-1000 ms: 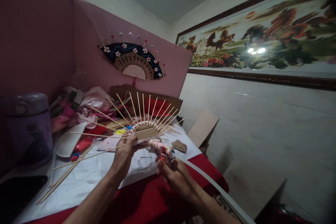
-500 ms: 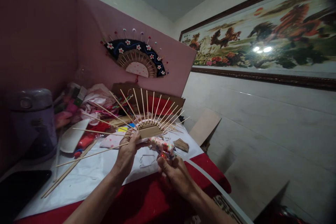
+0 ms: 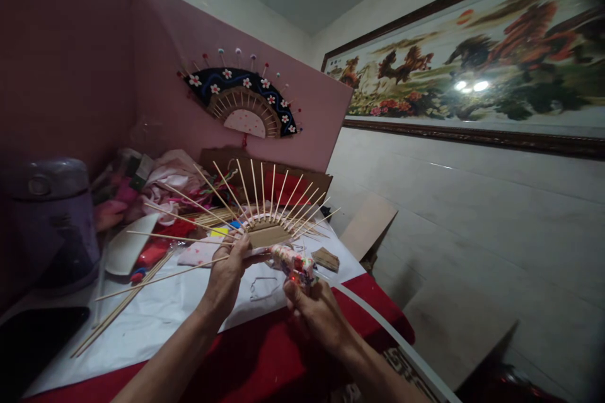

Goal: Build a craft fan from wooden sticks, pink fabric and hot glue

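My left hand (image 3: pixel 227 274) grips the left end of a fan frame, a half-round cardboard piece (image 3: pixel 269 236) with thin wooden sticks (image 3: pixel 263 189) spreading out from its curved edge. Wrapped around the handle of a flower-patterned hot glue gun (image 3: pixel 292 263), my right hand (image 3: pixel 317 312) is closed below its small red light. The gun's front end is at the straight lower edge of the cardboard; whether it touches cannot be made out. From the gun's rear a long pale glue stick (image 3: pixel 378 321) curves down to the right.
Loose sticks (image 3: pixel 120 305), a white dish (image 3: pixel 130 245), a purple bottle (image 3: pixel 54 227) and a black phone (image 3: pixel 45 340) lie at left. Cardboard scraps (image 3: pixel 325 259) and a wire stand (image 3: pixel 263 288) are near the glue gun. A finished fan (image 3: pixel 243 104) hangs on the pink board behind.
The whole view has shifted slightly. The glue gun has moved a little along the frame's lower edge, and both hands keep their holds.
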Demonstrator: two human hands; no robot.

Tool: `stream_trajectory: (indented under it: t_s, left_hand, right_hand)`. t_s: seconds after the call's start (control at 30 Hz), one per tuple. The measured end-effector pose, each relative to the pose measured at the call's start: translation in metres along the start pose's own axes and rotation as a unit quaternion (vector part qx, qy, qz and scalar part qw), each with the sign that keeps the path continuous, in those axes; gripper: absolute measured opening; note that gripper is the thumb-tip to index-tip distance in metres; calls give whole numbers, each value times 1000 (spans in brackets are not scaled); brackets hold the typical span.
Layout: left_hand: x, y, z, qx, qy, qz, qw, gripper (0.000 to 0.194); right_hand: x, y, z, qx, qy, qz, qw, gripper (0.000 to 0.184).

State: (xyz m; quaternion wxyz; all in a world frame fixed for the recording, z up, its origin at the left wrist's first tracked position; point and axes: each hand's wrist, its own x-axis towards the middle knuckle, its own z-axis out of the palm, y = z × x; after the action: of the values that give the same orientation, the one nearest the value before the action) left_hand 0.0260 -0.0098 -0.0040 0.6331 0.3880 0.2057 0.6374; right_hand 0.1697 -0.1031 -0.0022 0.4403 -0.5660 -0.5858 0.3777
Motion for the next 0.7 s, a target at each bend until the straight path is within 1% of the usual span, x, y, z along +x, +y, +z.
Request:
stream_trajectory:
  t_s: [0.17, 0.47, 0.6, 0.7]
  left_hand:
    - [-2, 3, 1, 10, -4, -4, 1000, 29]
    - [-2, 3, 3, 10, -11, 2, 1000, 30]
    - [-1, 2, 1, 7, -16, 0, 1000, 34]
    - [-1, 1, 0, 6, -9, -4, 1000, 35]
  right_hand:
    - [-1, -3, -1, 10, 10, 4, 1000, 61]
    - [-1, 1, -5, -5, 23, 15, 1000, 61]
    - [-2, 2, -3, -1, 17, 1, 1000, 58]
    - [-2, 1, -2, -13, 21, -8, 1000, 57]
